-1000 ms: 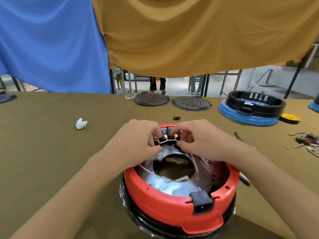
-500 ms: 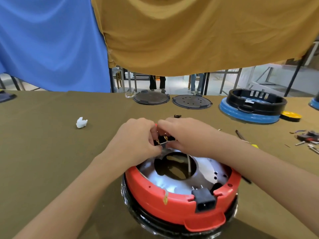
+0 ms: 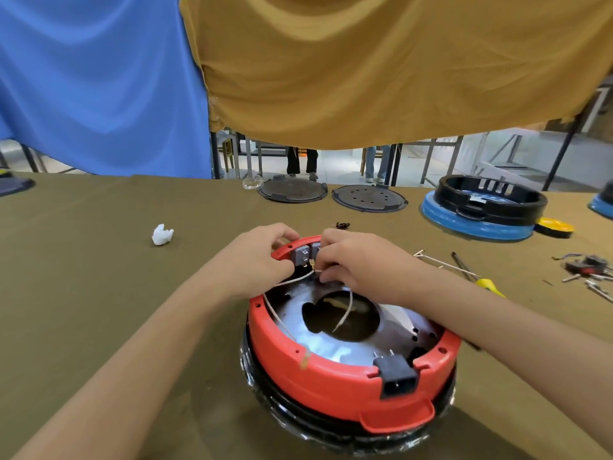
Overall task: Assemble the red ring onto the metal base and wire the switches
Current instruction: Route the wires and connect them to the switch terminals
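The red ring sits on the shiny metal base in front of me, with a black power socket at its near edge. Grey switches are mounted at the ring's far rim. My left hand grips the far rim and the switch block with curled fingers. My right hand pinches a white wire at a switch terminal. A second white wire hangs over the base's round opening.
On the olive cloth: white crumpled scrap at left, two dark round plates at the back, a blue-and-black assembly at back right, a yellow-handled screwdriver and loose parts at right.
The assembly has turned, so the socket sits further right and the switches show at the far rim. Both hands shifted with it; a long white wire now trails along the left inner rim.
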Tool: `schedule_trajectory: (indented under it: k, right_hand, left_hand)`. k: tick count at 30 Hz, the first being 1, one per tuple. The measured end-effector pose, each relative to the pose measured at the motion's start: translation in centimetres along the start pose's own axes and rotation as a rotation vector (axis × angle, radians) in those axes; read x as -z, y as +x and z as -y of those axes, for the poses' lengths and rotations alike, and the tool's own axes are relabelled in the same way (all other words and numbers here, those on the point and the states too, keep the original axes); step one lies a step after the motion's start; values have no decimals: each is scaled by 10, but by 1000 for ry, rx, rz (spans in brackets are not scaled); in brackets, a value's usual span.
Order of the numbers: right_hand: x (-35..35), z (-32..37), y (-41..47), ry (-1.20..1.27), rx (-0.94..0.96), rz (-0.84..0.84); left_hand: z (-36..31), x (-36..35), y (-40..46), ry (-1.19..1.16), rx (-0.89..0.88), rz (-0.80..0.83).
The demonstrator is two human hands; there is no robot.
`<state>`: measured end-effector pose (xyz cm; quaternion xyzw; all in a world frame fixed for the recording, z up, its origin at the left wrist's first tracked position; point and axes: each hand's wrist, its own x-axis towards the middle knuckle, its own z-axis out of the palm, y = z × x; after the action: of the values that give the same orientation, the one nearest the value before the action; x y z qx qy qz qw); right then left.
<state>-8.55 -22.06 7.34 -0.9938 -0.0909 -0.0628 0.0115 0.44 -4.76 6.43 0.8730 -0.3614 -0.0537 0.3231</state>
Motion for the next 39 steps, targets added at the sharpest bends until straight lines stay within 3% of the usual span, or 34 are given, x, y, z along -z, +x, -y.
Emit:
schedule_trajectory:
  k: [9, 27, 39]
  right_hand:
    - [-6, 2, 3, -149, 77, -26]
    - [4, 5, 3, -169, 95, 41]
    - [-5, 0, 3, -186, 166, -66]
  left_hand:
    - [-3, 0, -4, -30, -2, 42]
    - [-5, -5, -3, 72, 1, 13]
    - [-3, -3, -4, 99, -11, -12]
